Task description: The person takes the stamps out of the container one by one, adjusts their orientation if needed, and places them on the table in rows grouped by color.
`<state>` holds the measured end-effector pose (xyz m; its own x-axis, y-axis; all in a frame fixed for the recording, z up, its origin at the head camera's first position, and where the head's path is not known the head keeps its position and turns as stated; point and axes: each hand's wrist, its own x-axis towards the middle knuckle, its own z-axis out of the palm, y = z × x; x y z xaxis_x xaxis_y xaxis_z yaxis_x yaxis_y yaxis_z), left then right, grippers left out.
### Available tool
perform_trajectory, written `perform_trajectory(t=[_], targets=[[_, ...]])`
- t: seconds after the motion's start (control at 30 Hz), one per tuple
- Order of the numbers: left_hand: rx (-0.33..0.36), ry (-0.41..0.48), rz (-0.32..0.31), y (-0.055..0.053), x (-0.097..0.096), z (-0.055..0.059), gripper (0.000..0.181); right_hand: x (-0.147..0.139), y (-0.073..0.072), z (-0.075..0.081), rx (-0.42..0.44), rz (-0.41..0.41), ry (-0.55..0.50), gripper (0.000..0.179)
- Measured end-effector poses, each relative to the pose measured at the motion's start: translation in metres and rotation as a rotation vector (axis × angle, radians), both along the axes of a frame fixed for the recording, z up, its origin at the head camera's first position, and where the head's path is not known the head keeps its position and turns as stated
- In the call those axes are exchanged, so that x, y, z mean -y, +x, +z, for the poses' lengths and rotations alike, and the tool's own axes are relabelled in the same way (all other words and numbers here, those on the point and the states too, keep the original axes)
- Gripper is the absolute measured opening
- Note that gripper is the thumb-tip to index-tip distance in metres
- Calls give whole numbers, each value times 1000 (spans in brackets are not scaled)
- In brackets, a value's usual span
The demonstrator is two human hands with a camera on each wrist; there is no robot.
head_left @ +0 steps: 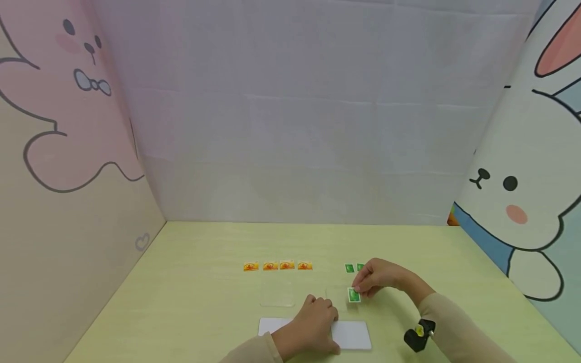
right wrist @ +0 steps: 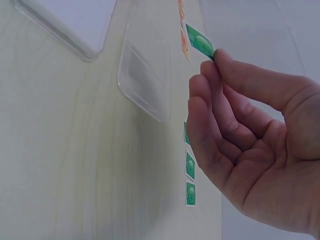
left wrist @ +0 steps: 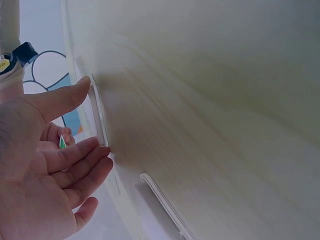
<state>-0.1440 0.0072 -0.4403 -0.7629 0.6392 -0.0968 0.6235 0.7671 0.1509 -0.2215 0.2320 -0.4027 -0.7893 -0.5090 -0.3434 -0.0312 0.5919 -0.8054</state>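
Note:
My right hand [head_left: 379, 276] pinches a small green stamp [head_left: 354, 295] with a white border between thumb and index finger, lifted above the table. In the right wrist view the stamp [right wrist: 199, 41] hangs from the fingertips near a clear plastic lid [right wrist: 145, 92]. My left hand [head_left: 313, 325] holds a flat white case [head_left: 351, 335] across its width, thumb at the near edge and fingers at the far one. A second white case [head_left: 271, 325] lies to its left, partly hidden by the wrist. More green stamps [head_left: 349, 268] lie behind my right hand.
Several orange stamps [head_left: 278, 265] lie in a row at the table's middle. Another clear lid [head_left: 277, 297] lies between them and the left case. A white sheet [head_left: 295, 126] backs the table [head_left: 204, 282]; printed panels stand at both sides.

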Motion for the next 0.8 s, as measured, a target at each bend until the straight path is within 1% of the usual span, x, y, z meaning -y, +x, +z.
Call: perform_trajectory(t=[0.17, 0.37, 0.8], targets=[[10, -3, -4, 0, 0, 0, 44, 0, -1, -1, -4, -3, -3, 23], [-8, -3, -5, 1, 0, 1, 44, -1, -4, 0, -8, -5, -18, 24], [-11, 14, 0, 3, 1, 3, 43, -2, -8, -1, -15, 0, -33, 24]])
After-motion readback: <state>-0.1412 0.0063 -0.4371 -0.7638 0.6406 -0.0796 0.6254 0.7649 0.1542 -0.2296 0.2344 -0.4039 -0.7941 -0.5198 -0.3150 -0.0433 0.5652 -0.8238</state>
